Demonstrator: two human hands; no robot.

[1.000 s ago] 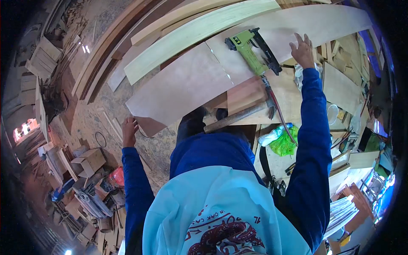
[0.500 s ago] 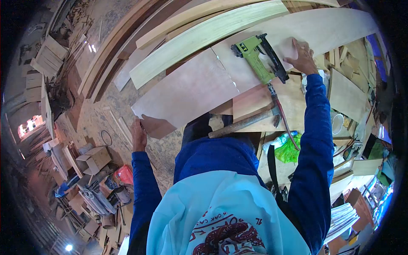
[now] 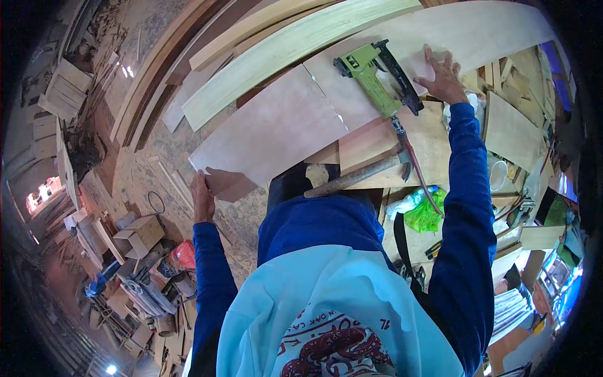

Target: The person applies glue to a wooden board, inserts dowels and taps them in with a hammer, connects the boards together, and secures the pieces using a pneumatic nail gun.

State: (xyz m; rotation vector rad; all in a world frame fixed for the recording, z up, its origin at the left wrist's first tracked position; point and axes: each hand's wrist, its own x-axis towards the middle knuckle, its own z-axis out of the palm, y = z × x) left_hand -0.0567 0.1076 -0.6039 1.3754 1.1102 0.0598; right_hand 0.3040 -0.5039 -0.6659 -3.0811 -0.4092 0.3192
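A long, pale plywood strip [image 3: 270, 132] lies across the view, with a seam [image 3: 323, 95] running over it near the middle. My left hand [image 3: 202, 200] grips the strip at its left end corner. On the right part of the strip my right hand [image 3: 445, 78] rests open, its fingers spread on the surface. Just left of that hand, a green and black pneumatic nail gun [image 3: 375, 81] lies on the strip, its hose [image 3: 418, 166] trailing down toward me. A claw hammer [image 3: 355, 178] with a wooden handle lies close to my waist.
Stacked boards and a light plank [image 3: 276, 66] lie beyond the strip. Below the hammer is a green plastic bag [image 3: 425, 212]. A white cup [image 3: 498, 174] and wood offcuts [image 3: 515, 122] are on the right. A wooden box [image 3: 139, 236] stands among scrap at left.
The whole view has shifted slightly, so the strip and nail gun appear a little higher and further left. Both hands keep their places on the strip.
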